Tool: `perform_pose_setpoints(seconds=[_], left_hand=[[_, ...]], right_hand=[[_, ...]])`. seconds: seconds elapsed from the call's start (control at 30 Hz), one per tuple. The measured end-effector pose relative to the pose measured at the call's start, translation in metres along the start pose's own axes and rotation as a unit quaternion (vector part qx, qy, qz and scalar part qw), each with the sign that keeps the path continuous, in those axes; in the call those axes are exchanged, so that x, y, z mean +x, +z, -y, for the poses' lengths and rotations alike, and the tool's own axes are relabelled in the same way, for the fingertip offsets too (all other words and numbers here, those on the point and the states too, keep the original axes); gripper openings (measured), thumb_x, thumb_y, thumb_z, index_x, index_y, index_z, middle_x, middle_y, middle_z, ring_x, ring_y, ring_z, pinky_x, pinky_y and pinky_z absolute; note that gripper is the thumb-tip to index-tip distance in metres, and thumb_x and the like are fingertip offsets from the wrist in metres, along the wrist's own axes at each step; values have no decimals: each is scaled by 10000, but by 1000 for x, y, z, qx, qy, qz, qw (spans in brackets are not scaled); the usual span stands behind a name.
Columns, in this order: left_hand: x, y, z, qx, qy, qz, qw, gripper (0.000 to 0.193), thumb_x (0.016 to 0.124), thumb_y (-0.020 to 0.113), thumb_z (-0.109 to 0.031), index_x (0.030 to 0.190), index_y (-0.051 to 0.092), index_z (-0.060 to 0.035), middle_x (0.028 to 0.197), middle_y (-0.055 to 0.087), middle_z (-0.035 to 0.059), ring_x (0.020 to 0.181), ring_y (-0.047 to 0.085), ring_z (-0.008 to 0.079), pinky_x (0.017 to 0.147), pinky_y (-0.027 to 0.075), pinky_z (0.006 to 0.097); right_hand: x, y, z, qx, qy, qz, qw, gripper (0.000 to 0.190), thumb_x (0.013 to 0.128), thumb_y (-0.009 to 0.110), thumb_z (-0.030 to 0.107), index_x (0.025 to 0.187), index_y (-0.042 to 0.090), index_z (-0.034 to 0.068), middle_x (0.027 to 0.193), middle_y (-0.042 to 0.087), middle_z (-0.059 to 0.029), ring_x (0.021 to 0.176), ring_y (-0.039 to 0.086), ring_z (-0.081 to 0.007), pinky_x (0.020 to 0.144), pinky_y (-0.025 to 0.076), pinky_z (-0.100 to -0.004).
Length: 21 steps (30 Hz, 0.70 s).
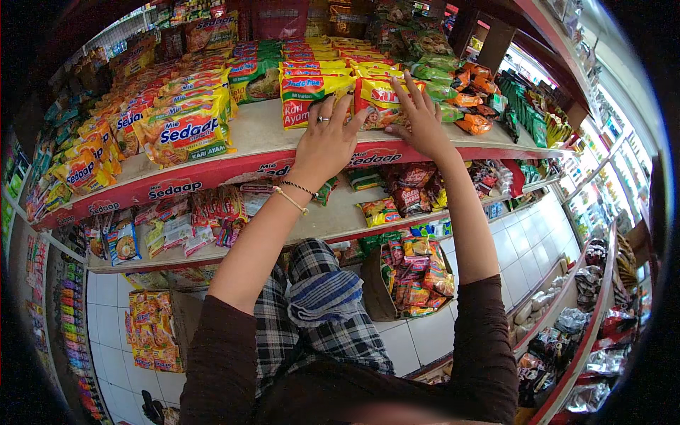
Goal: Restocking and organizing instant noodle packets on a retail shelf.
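My left hand [332,133], with a ring and two bracelets, lies over the lower right of a yellow and green Indomie instant noodle packet [295,95]. Its fingers are spread, and its thumb side reaches the neighbouring red and yellow noodle packet [374,101]. On that red packet's right side rests my right hand [422,119], fingers apart and pointing toward the back of the shelf. Both packets stand upright at the front of their rows on the upper shelf [260,125]. Parts of their fronts are hidden by my fingers.
Mie Sedaap packets [183,130] stand in rows to the left. Orange packets [473,122] lie at right. Below runs a lower shelf [324,223] with mixed packets. A carton of noodle packets [419,273] and a blue-striped cloth [326,297] on my knee are lower down.
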State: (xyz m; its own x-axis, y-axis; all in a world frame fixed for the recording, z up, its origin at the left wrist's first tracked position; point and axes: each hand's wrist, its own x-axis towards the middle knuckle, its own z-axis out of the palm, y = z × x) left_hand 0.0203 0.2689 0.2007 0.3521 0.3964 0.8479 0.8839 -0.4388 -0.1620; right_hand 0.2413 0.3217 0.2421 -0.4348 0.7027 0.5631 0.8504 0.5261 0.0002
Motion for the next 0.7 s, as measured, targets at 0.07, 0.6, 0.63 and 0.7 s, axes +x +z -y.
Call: perform_pose_setpoints(seconds=[0.07,0.6,0.63,0.7], left_hand=[[0,0,0,1,1,2,1000,470,835,602,-165,1278,448,-147,1270,447,148,1209,421,326,990,358,488],[-2,3,0,14,12,-10,1000,514,813,647,-175,1283,439,-180,1306,424,100,1250,384,307,1018,336,471],[-3,3,0,12,11,-7,1000,517,812,647,-174,1284,438,-182,1308,424,99,1249,385,307,1019,336,470],[-3,3,-1,12,9,0,1000,520,810,646,-170,1285,436,-184,1312,425,99,1249,386,307,1022,335,468]], right_hand=[[-3,1,0,7,-7,-12,1000,1018,730,781,303,1509,131,383,1601,31,-36,1407,198,-439,1042,214,-694],[-134,81,35,128,57,-289,947,542,814,683,113,1301,458,29,1339,402,-196,1193,411,-393,1005,333,-490],[-157,107,41,147,86,-235,957,519,819,675,127,1279,460,21,1309,414,-211,1175,419,-396,986,346,-489],[-194,162,45,151,166,-98,970,594,814,688,224,1308,420,30,1311,403,-244,1198,403,-415,974,354,-514]])
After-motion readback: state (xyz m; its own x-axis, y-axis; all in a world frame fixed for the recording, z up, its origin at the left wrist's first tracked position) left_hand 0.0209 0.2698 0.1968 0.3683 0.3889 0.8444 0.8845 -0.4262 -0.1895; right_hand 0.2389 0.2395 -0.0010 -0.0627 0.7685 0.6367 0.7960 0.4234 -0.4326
